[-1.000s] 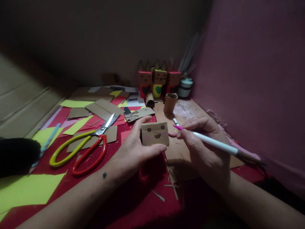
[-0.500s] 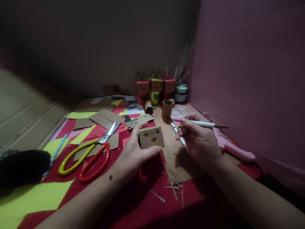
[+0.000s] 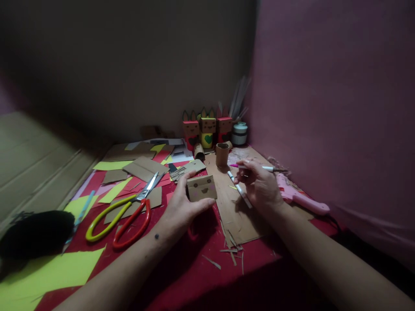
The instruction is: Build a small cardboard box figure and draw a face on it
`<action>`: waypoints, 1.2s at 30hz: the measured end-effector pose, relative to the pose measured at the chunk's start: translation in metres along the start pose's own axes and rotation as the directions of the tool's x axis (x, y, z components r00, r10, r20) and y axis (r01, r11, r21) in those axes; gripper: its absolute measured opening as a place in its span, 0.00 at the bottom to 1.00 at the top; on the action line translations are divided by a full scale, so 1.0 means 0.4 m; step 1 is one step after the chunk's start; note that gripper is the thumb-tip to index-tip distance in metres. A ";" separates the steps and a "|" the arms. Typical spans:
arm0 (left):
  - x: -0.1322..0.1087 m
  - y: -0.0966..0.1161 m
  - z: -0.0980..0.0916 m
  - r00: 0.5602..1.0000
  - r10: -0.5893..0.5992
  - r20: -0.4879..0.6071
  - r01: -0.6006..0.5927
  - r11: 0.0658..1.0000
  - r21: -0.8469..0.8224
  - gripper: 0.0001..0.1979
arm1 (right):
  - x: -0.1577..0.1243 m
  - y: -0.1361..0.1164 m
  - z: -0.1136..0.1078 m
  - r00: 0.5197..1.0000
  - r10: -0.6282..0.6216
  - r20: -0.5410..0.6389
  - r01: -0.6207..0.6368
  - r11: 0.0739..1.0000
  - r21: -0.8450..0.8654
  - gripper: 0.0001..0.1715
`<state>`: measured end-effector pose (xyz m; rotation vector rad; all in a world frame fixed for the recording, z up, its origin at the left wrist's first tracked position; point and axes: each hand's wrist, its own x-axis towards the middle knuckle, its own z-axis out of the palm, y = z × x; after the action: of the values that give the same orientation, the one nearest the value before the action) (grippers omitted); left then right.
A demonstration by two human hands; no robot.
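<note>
My left hand (image 3: 181, 201) grips a small cardboard box (image 3: 201, 189) by its sides, thumb below and fingers at the left. A face with round eyes, a dark mouth and pinkish cheeks is drawn on its front. In my right hand (image 3: 259, 185) is a pen-like marker with a pink tip (image 3: 234, 165), held at mid-height with the tip pointing left, apart from the box. Under that hand lies a white marker (image 3: 239, 189) on a cardboard sheet (image 3: 241, 226). A cardboard tube (image 3: 222, 155) stands upright just beyond.
Scissors (image 3: 142, 196) with yellow and red handles lie open at left among paper and cardboard scraps (image 3: 145, 166). Three box-headed figures (image 3: 208, 131) stand at the back beside a pale blue jar (image 3: 240, 134). A pink glue gun (image 3: 304, 198) rests right, near the pink curtain (image 3: 333, 108).
The camera view has shifted slightly, moving the background down and the right side leftward. Both hands keep their holds; the pink-tipped marker remains away from the box.
</note>
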<state>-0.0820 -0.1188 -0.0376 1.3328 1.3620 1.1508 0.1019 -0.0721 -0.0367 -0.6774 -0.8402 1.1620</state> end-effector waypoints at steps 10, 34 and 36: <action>0.007 0.011 -0.014 0.996 0.075 -0.037 -0.070 0.989 0.128 0.48 | 0.010 0.001 -0.001 0.996 0.087 0.035 -0.088 0.995 0.055 0.10; 0.023 -0.039 0.062 0.953 0.172 0.249 -0.234 0.941 0.244 0.49 | -0.007 -0.063 -0.007 0.998 0.050 -0.028 -0.045 0.988 0.150 0.06; 0.017 -0.033 0.013 0.938 0.199 0.283 -0.278 0.920 0.276 0.49 | -0.009 -0.065 -0.007 0.998 0.057 -0.031 -0.051 0.987 0.152 0.05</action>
<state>-0.0796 -0.1116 -0.0514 1.8517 1.2529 0.9054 0.1167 -0.0828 -0.0178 -0.5965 -0.6997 1.2458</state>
